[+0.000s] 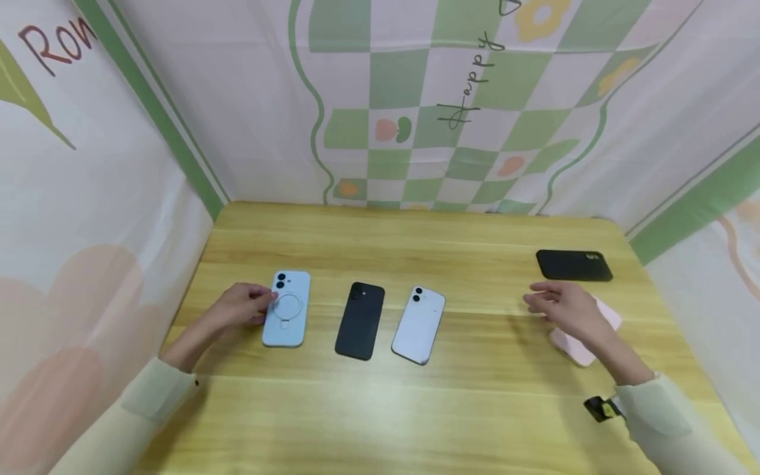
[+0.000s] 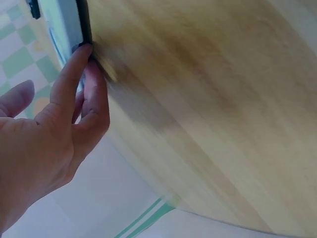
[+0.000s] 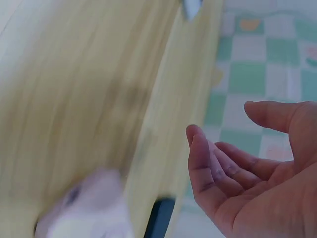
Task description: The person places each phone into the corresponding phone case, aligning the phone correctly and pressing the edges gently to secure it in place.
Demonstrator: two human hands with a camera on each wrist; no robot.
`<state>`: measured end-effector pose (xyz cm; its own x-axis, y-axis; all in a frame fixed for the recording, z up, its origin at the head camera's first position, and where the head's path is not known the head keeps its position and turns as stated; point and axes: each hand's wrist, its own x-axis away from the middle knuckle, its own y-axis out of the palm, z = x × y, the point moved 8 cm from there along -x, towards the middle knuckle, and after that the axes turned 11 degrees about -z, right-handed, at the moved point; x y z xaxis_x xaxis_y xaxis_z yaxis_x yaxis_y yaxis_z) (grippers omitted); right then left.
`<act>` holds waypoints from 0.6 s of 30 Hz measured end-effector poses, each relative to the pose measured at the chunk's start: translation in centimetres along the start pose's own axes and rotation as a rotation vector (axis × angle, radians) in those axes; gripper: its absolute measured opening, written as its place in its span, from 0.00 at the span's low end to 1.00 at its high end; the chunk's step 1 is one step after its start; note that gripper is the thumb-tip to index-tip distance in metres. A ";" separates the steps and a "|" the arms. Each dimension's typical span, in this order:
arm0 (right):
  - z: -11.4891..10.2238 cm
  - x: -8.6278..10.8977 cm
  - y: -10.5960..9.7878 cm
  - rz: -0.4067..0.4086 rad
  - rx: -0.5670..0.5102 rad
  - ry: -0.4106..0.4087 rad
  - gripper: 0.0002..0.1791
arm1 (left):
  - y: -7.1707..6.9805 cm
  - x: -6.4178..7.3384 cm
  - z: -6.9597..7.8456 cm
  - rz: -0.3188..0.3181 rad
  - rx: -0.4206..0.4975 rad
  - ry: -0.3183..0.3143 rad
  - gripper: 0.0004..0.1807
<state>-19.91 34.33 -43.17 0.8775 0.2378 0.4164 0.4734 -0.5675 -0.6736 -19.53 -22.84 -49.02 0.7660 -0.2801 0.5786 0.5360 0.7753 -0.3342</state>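
At the left of the table, in the head view, a phone in a light-blue case (image 1: 287, 330) with a ring on its back lies with its two lenses uppermost. My left hand (image 1: 240, 305) is at its left edge, one fingertip over the back and other fingers at the side. The left wrist view shows these fingertips (image 2: 85, 49) on the edge of the phone, which appears nearly side-on. My right hand (image 1: 564, 307) hovers over a pink phone case (image 1: 576, 348) and partly hides it. In the right wrist view, that hand's fingers are loosely bent and hold nothing.
Between the hands, a black phone (image 1: 359, 321) and a white phone (image 1: 418, 325) lie side by side, backs up. A black phone case (image 1: 573, 265) lies beyond the right hand. Near the right sleeve is a small black-and-yellow item (image 1: 602, 409). Patterned curtains (image 1: 415, 158) surround the table.
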 end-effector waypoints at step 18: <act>10.6 2.6 -4.6 0.069 0.348 0.359 0.49 | 2.0 0.1 5.3 0.219 -0.472 0.111 0.45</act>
<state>-18.98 45.96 -45.45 0.8549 -0.1122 0.5066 0.4665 -0.2612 -0.8451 -20.25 -18.32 -45.66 0.8971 -0.2181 0.3843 0.4411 0.4904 -0.7516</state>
